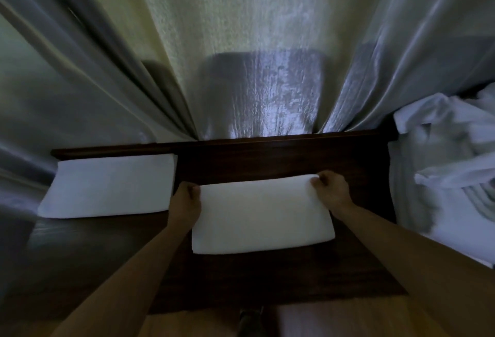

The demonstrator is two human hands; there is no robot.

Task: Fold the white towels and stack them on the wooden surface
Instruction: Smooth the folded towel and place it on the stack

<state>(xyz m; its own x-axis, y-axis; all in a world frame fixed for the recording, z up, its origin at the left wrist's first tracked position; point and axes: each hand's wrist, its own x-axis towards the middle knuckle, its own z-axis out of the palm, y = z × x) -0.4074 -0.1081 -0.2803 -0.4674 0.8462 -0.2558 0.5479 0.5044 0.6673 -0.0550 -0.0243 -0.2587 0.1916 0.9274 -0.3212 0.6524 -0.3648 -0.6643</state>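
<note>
Right now, head view, dim light:
Folded towel (261, 212): white, rectangular, lies flat on the dark wooden surface (267, 161), near its middle, long side running left-right.
Left hand (186, 200): at the towel's far-left corner, fingers curled, pinching the edge; thumb side on top of the cloth.
Right hand (332, 189): at the far-right corner, fingers curled round the edge, pinching it too. Both forearms reach in from the bottom of the frame.
Grip: both hands closed on the same towel, one per far corner; how much cloth is between fingers, can't tell.
Second folded towel (107, 185): white, flat, to the left on the same surface, far edge close to the back rail; just beside the left hand, not touching the held towel. One towel or a stack, can't tell.
Unfolded pile (450, 154): crumpled white cloth at right, off the surface's right end, well apart from the right hand.
Curtains (254, 55): pale, hanging behind the surface, folds at left & right.
Floor (348, 320): light wood-tone strip at bottom; dark blurry shape at bottom centre, can't tell what it is.
</note>
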